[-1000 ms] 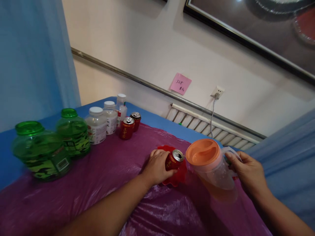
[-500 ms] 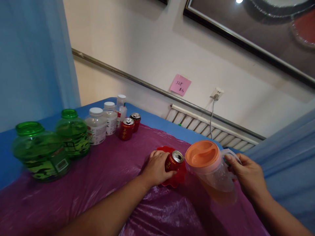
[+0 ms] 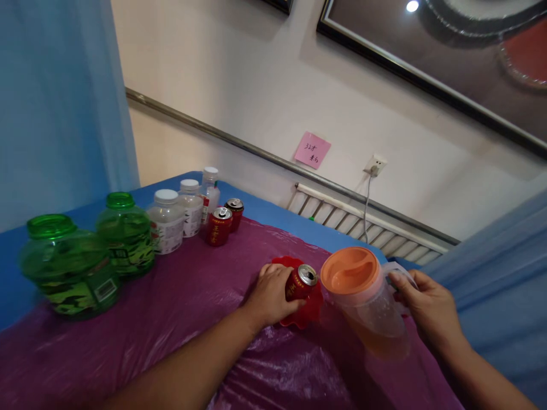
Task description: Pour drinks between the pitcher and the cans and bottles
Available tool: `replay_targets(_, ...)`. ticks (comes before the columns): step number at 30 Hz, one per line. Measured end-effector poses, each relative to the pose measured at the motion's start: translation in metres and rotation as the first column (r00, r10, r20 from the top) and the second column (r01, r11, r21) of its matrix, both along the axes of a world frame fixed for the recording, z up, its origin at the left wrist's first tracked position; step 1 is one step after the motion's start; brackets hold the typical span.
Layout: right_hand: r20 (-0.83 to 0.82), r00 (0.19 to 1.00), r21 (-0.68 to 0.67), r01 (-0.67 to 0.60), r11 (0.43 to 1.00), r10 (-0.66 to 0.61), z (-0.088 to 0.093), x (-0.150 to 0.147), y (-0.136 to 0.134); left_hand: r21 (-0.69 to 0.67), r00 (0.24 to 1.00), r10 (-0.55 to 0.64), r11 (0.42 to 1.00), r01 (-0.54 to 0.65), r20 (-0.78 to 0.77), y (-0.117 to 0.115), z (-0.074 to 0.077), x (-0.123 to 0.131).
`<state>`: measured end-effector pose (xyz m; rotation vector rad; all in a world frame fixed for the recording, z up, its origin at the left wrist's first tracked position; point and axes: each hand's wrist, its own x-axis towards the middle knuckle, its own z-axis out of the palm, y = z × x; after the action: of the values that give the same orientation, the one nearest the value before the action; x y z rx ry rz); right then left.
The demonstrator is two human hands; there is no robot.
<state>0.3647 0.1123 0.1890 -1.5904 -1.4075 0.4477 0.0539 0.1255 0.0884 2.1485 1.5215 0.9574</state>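
My left hand (image 3: 273, 293) is closed around a red drink can (image 3: 294, 285) with an opened top, tilted a little to the right. Under the can is a red scalloped dish (image 3: 314, 310). My right hand (image 3: 427, 302) grips the handle of a clear plastic pitcher (image 3: 376, 319). An orange lid (image 3: 351, 270) covers the pitcher, and amber liquid lies low inside it. The pitcher leans left, its spout side close to the can's top. Whether any liquid is flowing I cannot tell.
Two more red cans (image 3: 219, 228) stand farther back. Beside them are white-capped clear bottles (image 3: 166, 225) and two big green jars (image 3: 70, 279) at left. A purple plastic sheet (image 3: 183, 302) covers the blue table. Behind are a radiator (image 3: 337, 216) and a wall socket (image 3: 376, 165).
Hardly anything differs. The whole view has shifted very slightly, while both hands, the can and the pitcher keep the same positions relative to each other.
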Motion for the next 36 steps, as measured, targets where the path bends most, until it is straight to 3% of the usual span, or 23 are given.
replay_targets(36, -0.045, 0.999, -0.036, -0.014, 0.999, 0.012, -0.001, -0.0015, -0.0004, 0.014, 1.0, -0.018, 1.0, 0.018, 0.012, -0.001, -0.0022, 0.0001)
